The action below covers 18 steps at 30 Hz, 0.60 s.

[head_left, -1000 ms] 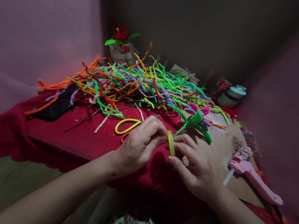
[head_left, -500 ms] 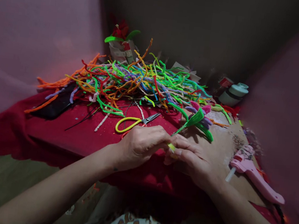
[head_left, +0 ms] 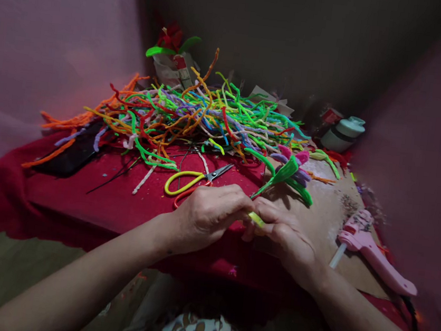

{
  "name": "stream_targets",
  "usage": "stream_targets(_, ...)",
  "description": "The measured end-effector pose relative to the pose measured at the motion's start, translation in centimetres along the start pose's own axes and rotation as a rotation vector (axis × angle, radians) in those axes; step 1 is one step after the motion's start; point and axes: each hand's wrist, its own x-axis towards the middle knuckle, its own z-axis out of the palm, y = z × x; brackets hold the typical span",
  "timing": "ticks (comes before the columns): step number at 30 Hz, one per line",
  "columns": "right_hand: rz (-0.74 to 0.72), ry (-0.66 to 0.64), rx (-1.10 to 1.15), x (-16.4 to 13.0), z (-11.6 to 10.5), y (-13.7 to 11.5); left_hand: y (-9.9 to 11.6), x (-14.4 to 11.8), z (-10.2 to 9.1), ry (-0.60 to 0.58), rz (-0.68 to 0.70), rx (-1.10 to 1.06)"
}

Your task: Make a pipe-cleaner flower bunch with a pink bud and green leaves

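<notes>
My left hand [head_left: 207, 214] and my right hand [head_left: 286, 237] meet at the front edge of a table with a red cloth [head_left: 93, 193]. Between their fingertips sits a small yellow-green tape roll [head_left: 256, 220], mostly hidden by the fingers. The thin green stem of a pipe-cleaner flower [head_left: 287, 170] with pink and purple petals runs down into the pinch of my left fingers. The flower head lies just beyond my hands.
A big tangle of coloured pipe cleaners [head_left: 194, 117] fills the back of the table. Yellow-handled scissors [head_left: 191, 179] lie just behind my left hand. A pink glue gun [head_left: 370, 251] rests on a brown board [head_left: 329, 220] at right. A white jar [head_left: 341, 134] stands at back right.
A second ago the tape roll stood upright and plainly visible between my hands. Both hands have since closed in over it, and the scissors behind them have come into view.
</notes>
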Motion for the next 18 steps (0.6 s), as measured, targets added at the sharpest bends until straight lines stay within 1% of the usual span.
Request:
stream_targets(3,-0.009,-0.004,-0.001,0.01,-0.05,-0.14,0.09,0.1,-0.13,0.0,0.009,-0.001)
stream_targets(7,-0.02,-0.001,-0.055,0.04,-0.09,-0.34,0.02,-0.06,0.1,0.017,0.027,0.026)
stream_targets(14,-0.041,0.005,-0.114,0.09,0.11,-0.4,-0.21,-0.26,0.46,0.003,0.033,0.033)
stream_targets(18,-0.072,0.019,-0.121,0.05,0.11,-0.26,-0.35,-0.4,0.58,-0.034,0.041,0.045)
